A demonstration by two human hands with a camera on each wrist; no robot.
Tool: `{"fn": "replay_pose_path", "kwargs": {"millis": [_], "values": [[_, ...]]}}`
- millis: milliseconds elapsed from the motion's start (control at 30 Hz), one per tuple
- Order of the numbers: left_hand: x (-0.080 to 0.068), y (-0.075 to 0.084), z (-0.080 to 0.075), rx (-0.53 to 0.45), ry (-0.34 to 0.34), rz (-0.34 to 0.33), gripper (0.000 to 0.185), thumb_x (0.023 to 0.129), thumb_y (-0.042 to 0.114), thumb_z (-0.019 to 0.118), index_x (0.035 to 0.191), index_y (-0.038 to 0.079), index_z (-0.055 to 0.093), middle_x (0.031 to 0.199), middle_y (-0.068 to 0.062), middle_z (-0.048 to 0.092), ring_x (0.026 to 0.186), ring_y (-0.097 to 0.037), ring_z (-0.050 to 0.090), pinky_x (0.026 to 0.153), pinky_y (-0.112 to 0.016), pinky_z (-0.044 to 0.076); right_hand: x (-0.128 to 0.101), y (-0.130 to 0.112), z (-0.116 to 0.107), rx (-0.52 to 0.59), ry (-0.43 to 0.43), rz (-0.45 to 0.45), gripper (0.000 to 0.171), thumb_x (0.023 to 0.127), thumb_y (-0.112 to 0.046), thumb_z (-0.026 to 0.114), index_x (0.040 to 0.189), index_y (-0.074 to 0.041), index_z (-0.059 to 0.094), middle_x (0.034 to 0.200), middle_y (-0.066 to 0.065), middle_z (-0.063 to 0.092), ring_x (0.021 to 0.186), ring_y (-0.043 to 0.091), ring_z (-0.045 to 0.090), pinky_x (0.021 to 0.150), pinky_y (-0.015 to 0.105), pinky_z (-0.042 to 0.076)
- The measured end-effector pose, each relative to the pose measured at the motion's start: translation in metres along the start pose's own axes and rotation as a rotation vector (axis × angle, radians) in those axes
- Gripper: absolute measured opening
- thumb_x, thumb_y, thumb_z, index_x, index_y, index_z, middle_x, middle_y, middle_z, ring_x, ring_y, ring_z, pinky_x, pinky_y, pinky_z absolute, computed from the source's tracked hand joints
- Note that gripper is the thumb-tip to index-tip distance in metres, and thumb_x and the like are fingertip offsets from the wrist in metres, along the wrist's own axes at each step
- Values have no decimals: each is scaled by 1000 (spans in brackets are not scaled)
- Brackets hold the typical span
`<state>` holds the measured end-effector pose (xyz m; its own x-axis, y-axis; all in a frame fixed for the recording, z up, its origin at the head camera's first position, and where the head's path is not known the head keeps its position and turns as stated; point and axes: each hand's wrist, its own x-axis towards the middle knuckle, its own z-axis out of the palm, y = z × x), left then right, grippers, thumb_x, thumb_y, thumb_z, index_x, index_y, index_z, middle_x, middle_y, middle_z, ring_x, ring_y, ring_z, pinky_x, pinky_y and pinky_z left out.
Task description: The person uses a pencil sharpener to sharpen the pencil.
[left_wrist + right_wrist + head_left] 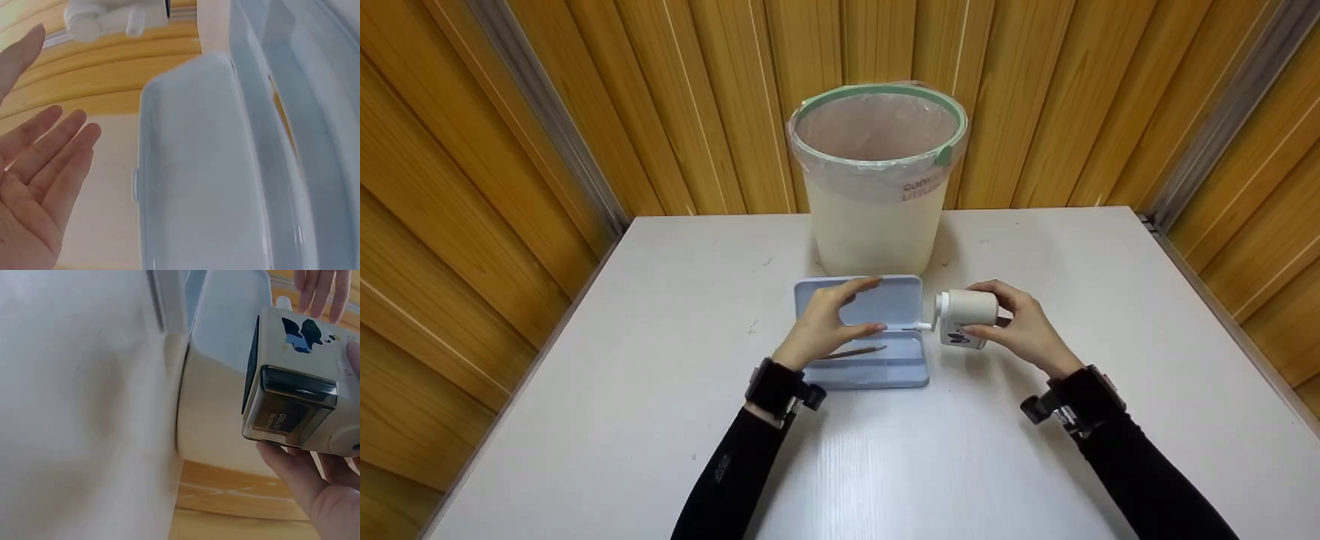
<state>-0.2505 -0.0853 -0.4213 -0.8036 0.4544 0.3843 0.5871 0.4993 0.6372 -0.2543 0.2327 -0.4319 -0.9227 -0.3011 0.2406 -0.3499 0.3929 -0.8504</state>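
Observation:
My right hand (1027, 330) grips a white crank pencil sharpener (971, 309) on its side, just above the table. The sharpener's white crank handle (924, 326) points left. In the right wrist view its clear shavings drawer (287, 416) faces the camera. My left hand (823, 324) hovers over a light blue pencil case (904, 373), thumb and fingers apart and holding nothing. The case lies open with its lid (197, 163) raised at the back. A pencil (861, 351) lies in the compartment nearer the hinge, partly hidden by the left hand.
Behind the case stands a tall bin (874, 232) with a green rim and a plastic liner. Everything is on a white table (615, 390), with wood-panelled walls (720, 112) at the back and sides.

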Motion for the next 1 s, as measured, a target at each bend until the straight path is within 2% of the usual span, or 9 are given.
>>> {"fn": "replay_pose_path", "kwargs": {"millis": [133, 267, 367, 433, 533, 667, 800, 1000], "values": [[-11, -13, -18, 135, 75, -18, 71, 84, 30, 78, 145, 11, 48, 149, -10, 51, 142, -28, 42, 118, -44, 34, -4, 10, -7, -23, 3, 37, 56, 78, -12, 82, 128, -4, 58, 124, 19, 63, 101, 14, 61, 82, 22, 53], [-22, -31, -36, 361, 133, -38, 77, 87, 37, 73, 152, 12, 38, 160, -13, 32, 151, -35, 23, 122, -55, 19, -6, 19, -9, -39, -1, 62, 58, 79, -12, 82, 131, -2, 57, 125, 22, 62, 105, 21, 62, 84, 23, 53], [-34, -44, -47, 524, 145, -109, 78, 93, 42, 64, 156, 14, 28, 165, -13, 18, 153, -38, 12, 122, -60, 11, -7, 23, -9, -59, 0, 60, 58, 79, -12, 81, 131, -1, 57, 125, 23, 62, 107, 29, 62, 84, 23, 53], [-43, -53, -54, 574, 146, -181, 79, 95, 45, 57, 158, 14, 21, 167, -12, 11, 154, -37, 5, 122, -60, 7, -7, 25, -8, -71, -2, 54, 57, 79, -12, 81, 130, -1, 57, 125, 24, 62, 107, 32, 62, 84, 25, 53], [-56, -65, -60, 613, 153, -277, 80, 97, 48, 52, 159, 13, 16, 167, -12, 6, 154, -38, -1, 122, -61, 2, -8, 30, -5, -83, -4, 49, 56, 78, -11, 82, 128, 0, 58, 124, 24, 63, 103, 27, 63, 84, 27, 53], [-69, -76, -64, 654, 148, -366, 81, 97, 51, 51, 159, 12, 15, 167, -13, 7, 153, -40, 0, 122, -62, 1, -9, 35, -2, -80, -6, 61, 56, 77, -9, 83, 127, 1, 58, 124, 24, 63, 100, 21, 62, 83, 24, 53], [-77, -81, -65, 643, 114, -417, 80, 97, 49, 51, 158, 10, 17, 166, -15, 9, 153, -41, 2, 121, -62, 2, -9, 37, -1, -81, -15, 76, 56, 77, -9, 82, 127, 1, 58, 125, 24, 63, 104, 28, 63, 84, 23, 52], [-83, -83, -62, 607, 20, -459, 76, 99, 49, 47, 157, 8, 20, 165, -17, 12, 152, -43, 2, 121, -62, 3, -7, 40, 0, -93, -34, 76, 56, 77, -9, 82, 127, 0, 58, 126, 23, 61, 107, 35, 63, 84, 24, 50]]}}
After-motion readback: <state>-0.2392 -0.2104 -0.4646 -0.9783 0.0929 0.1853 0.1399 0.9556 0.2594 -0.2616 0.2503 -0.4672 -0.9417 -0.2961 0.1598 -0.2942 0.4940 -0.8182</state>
